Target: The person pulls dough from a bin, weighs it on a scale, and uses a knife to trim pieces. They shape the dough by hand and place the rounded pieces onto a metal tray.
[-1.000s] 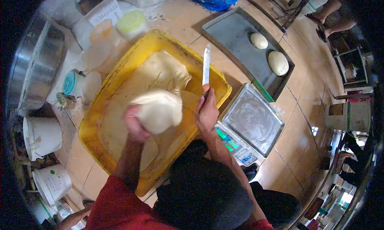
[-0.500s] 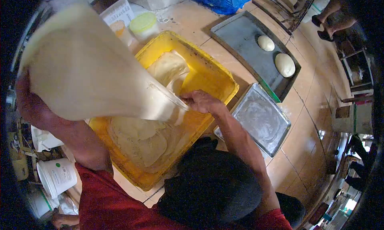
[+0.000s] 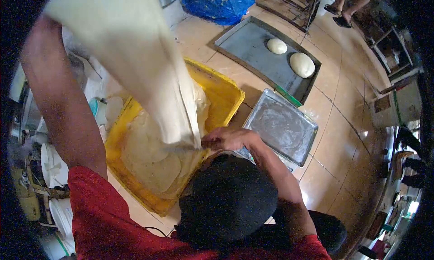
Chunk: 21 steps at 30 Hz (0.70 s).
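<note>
A long sheet of pale dough is stretched from the upper left down into a yellow tub. My left arm reaches up to the dough's top end, where the dough hides my left hand. Beside the sheet's lower end, my right hand is closed on a thin grey blade, blurred by motion, which points left across the dough. More soft dough lies spread in the tub. Two dough balls, one smaller and one larger, rest on a dark tray.
A floured metal tray lies right of the tub, near my right forearm. Behind are a blue bag and a metal rack. White buckets stand at the left. Another person's feet show at the upper right.
The dough sheet has been lifted higher and hangs more steeply. My left arm has risen, and my right hand is lower against the tub and trays. The view has shifted, and the blade now shows.
</note>
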### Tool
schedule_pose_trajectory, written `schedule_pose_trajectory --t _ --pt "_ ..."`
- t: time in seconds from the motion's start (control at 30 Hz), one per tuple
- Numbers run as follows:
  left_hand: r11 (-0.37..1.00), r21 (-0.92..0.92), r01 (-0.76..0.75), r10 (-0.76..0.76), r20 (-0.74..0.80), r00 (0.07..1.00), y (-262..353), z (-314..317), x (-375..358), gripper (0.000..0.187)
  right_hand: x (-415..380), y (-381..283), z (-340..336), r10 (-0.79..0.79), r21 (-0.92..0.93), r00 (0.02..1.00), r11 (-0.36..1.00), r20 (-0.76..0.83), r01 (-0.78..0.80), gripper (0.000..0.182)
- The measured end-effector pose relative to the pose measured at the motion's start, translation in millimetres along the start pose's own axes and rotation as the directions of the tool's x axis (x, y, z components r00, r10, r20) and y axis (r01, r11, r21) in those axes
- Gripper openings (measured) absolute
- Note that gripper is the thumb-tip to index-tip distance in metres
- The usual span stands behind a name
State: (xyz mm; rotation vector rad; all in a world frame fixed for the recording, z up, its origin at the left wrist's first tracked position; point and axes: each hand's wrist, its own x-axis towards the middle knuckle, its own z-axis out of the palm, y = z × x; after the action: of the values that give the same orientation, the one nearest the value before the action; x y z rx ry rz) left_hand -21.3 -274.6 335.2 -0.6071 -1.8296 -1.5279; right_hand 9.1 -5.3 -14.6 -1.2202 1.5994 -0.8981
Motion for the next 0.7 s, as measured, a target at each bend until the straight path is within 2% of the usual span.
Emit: schedule_pose_trajectory --t 0.07,0.1,0.13,0.2,0.23,0.27,0.3,0.33,0.37,0.43,0.47,0.53,0.57,0.6,0.63,0.67,0.7 --pt "0.997 0.057 -0.058 0.053 0.075 0.996 19.9 23.8 19.7 0.039 -14.0 0.6 -5.6 -0.104 -0.016 0.947 0.994 -0.303 0.104 0.026" --pt "0.992 0.079 -0.097 0.087 0.117 0.989 31.9 36.2 31.6 0.038 -31.7 -14.7 -8.2 0.141 -0.023 0.928 0.987 -0.344 -0.158 0.028" --pt "0.988 0.094 -0.123 0.108 0.155 0.982 39.8 49.6 34.7 0.038 -43.0 -14.1 -7.9 0.137 -0.020 0.919 0.988 -0.370 -0.156 0.028" --pt "0.978 0.112 -0.177 0.148 0.228 0.962 56.3 75.8 44.6 0.037 -68.1 -7.7 -1.9 0.273 -0.110 0.962 0.955 -0.024 -0.274 0.032" --pt "0.970 0.116 -0.214 0.177 0.265 0.948 67.7 91.3 54.4 0.037 -87.4 -4.8 3.8 0.281 -0.096 0.958 0.953 -0.057 -0.286 0.032" --pt "0.965 0.111 -0.239 0.196 0.305 0.932 75.2 107.1 56.6 0.036 -110.8 -1.1 11.3 0.309 0.002 0.908 0.947 -0.283 -0.322 0.032" --pt "0.964 0.098 -0.248 0.202 0.341 0.918 75.3 122.3 50.6 0.036 -136.0 5.0 20.4 0.342 0.107 0.803 0.936 -0.488 -0.334 0.033" --pt "0.962 0.095 -0.256 0.204 0.374 0.905 79.1 138.5 51.9 0.036 -156.9 36.6 28.3 0.258 0.163 0.747 0.966 -0.612 -0.200 0.034" --pt "0.959 0.090 -0.268 0.210 0.410 0.888 82.1 155.7 50.2 0.035 -179.6 30.6 27.0 0.328 0.211 0.657 0.944 -0.679 -0.253 0.034" --pt "0.965 0.075 -0.253 0.184 0.495 0.849 74.1 186.2 38.7 0.034 -211.8 53.9 26.4 0.264 0.220 0.405 0.963 -0.875 -0.153 0.035" --pt "0.971 0.072 -0.227 0.153 0.541 0.827 64.8 202.9 29.6 0.034 -227.3 40.4 25.3 0.267 0.226 0.380 0.963 -0.886 -0.149 0.035" --pt "0.989 0.057 -0.134 0.070 0.623 0.779 37.9 236.6 1.8 0.033 -256.9 -0.7 25.4 0.473 0.472 0.172 0.880 -0.864 -0.053 0.040" --pt "0.990 0.141 -0.024 -0.078 0.673 0.735 17.6 250.6 -12.4 0.050 -268.4 1.3 29.0 0.474 0.473 0.155 0.880 -0.867 -0.045 0.040" --pt "0.970 0.231 0.079 -0.223 0.705 0.673 -1.1 263.4 -27.9 0.070 -280.2 4.3 33.2 0.481 0.484 0.075 0.874 -0.874 0.042 0.042" --pt "0.975 0.190 0.118 -0.218 0.678 0.702 -12.0 281.0 -48.9 0.076 -289.4 6.0 36.2 0.489 0.485 -0.003 0.866 -0.872 0.125 0.044" --pt "0.976 0.148 0.161 -0.218 0.648 0.730 -21.4 300.7 -70.2 0.083 -296.2 5.2 37.4 0.489 0.484 -0.015 0.867 -0.872 0.122 0.044" --pt "0.950 0.134 0.282 -0.295 0.679 0.672 -34.0 315.3 -86.9 0.094 -302.1 3.6 39.0 0.509 0.498 -0.075 0.858 -0.858 0.127 0.045"
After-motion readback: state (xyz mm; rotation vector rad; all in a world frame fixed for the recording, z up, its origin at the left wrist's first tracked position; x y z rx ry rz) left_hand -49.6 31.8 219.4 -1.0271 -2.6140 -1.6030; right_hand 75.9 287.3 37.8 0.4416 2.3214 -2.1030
